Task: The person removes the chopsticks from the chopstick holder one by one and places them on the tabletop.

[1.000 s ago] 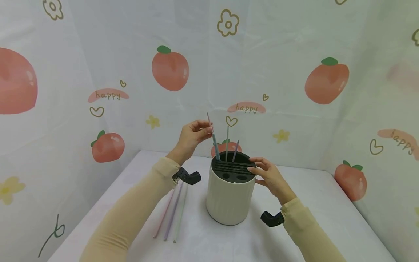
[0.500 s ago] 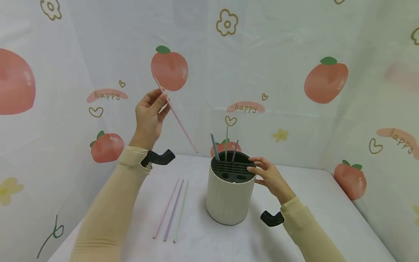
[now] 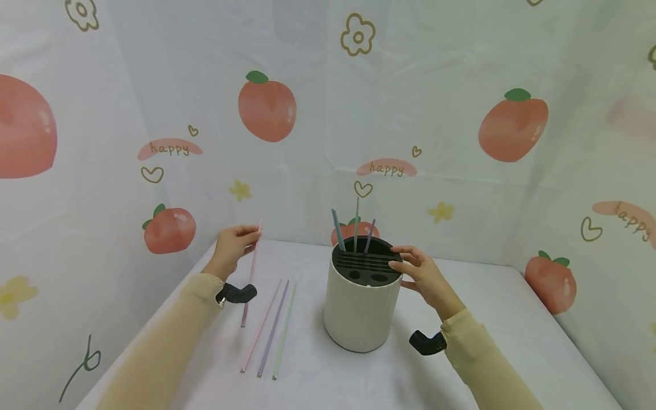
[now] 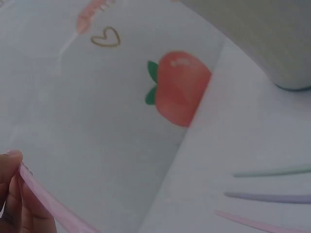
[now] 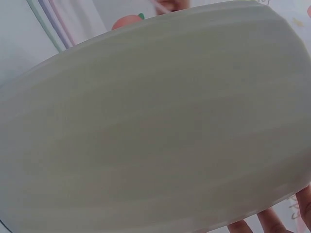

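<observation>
My left hand [image 3: 233,247] pinches a thin pink stick [image 3: 254,259] near its top, left of the holder; the stick slants down over the table. A white, ribbed pen holder [image 3: 361,319] with a black slotted top stands upright. A blue stick [image 3: 338,230], a green stick [image 3: 357,222] and a short purple stick [image 3: 370,235] rise from its rear compartment. The right hand [image 3: 430,279] grips the holder's right rim, some fingers over the top and others against the side. In the right wrist view, fingertips [image 5: 272,222] show past the holder's wall.
Side by side on the white table [image 3: 318,381] lie another pink stick [image 3: 262,327], a purple stick [image 3: 273,327] and a pale green stick [image 3: 285,330]. A white curtain [image 3: 435,68] with peach prints surrounds the table. Each wrist carries a black camera mount.
With the pink stick, my left hand has moved from above the holder up and left, then down beside the lying sticks. The right hand stays on the holder.
</observation>
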Motion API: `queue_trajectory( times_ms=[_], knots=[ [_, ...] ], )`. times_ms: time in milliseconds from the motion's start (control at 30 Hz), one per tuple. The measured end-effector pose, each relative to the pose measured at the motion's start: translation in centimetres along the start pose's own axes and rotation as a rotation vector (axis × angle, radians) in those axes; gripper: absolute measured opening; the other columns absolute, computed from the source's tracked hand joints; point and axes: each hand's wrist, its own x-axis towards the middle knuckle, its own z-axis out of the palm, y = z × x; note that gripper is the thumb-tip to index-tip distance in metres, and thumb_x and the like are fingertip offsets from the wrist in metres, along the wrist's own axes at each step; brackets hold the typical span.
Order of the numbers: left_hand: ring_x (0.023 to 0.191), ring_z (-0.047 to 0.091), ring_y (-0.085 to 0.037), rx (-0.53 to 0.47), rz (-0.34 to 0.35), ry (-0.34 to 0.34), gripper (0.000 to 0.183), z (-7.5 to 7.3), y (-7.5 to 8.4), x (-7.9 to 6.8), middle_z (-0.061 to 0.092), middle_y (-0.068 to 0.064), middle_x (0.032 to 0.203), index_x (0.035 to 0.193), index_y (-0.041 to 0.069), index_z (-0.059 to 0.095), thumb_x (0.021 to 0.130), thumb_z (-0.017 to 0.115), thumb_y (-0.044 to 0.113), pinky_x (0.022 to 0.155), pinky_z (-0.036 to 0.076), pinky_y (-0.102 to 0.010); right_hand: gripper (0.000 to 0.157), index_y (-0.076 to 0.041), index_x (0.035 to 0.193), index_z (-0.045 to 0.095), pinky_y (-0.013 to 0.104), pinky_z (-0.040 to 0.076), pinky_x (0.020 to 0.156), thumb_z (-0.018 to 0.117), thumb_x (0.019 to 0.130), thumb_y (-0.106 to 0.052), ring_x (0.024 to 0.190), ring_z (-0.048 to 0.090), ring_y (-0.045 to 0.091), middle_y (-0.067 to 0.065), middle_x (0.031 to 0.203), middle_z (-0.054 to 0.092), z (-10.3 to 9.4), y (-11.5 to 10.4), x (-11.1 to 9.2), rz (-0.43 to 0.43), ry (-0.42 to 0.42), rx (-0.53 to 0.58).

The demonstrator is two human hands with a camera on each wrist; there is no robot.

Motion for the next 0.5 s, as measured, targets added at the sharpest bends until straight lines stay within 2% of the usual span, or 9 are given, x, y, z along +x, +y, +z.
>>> queue_trajectory(
  times_ms=[100, 200, 400, 500],
  knots=[
    [0.074, 0.059, 0.001, 0.099, -0.048, 0.005, 0.038, -0.4, -2.9, -0.3, 0.064, 0.011, 0.082, 0.123, -0.016, 0.054, 0.093, 0.063, 0.006, 0.071, 0.055, -0.016, 0.046, -0.007, 0.134, 0.045, 0.055, 0.044, 0.103, 0.064, 0.094, -0.022, 0.112, 0.054, 0.017, 0.015, 0.137, 0.043, 0.0, 0.0, 0.0, 0.008, 0.011, 0.005],
    [0.075, 0.059, 0.000, 0.165, -0.104, 0.014, 0.039, -0.7, -5.2, -0.7, 0.066, 0.008, 0.086, 0.124, -0.015, 0.055, 0.093, 0.064, 0.007, 0.069, 0.054, -0.015, 0.047, -0.006, 0.135, 0.044, 0.055, 0.044, 0.103, 0.063, 0.095, -0.022, 0.115, 0.053, 0.019, 0.017, 0.139, 0.041, 0.0, 0.0, 0.0, 0.001, 0.006, 0.000],
    [0.076, 0.059, -0.006, 0.211, -0.200, 0.026, 0.037, -0.9, -8.0, -1.5, 0.067, 0.003, 0.086, 0.123, -0.013, 0.057, 0.092, 0.064, 0.006, 0.066, 0.053, -0.016, 0.047, -0.007, 0.135, 0.045, 0.056, 0.043, 0.103, 0.063, 0.094, -0.022, 0.116, 0.052, 0.020, 0.017, 0.139, 0.042, 0.0, 0.0, 0.0, -0.003, 0.005, 0.003],
    [0.076, 0.060, -0.008, 0.239, -0.230, 0.010, 0.036, -0.9, -9.0, -1.7, 0.068, 0.000, 0.089, 0.121, -0.013, 0.058, 0.092, 0.064, 0.005, 0.066, 0.053, -0.017, 0.047, -0.007, 0.135, 0.045, 0.056, 0.043, 0.103, 0.063, 0.094, -0.023, 0.114, 0.053, 0.018, 0.017, 0.139, 0.042, 0.0, 0.0, 0.0, -0.008, 0.001, 0.002]
  ],
)
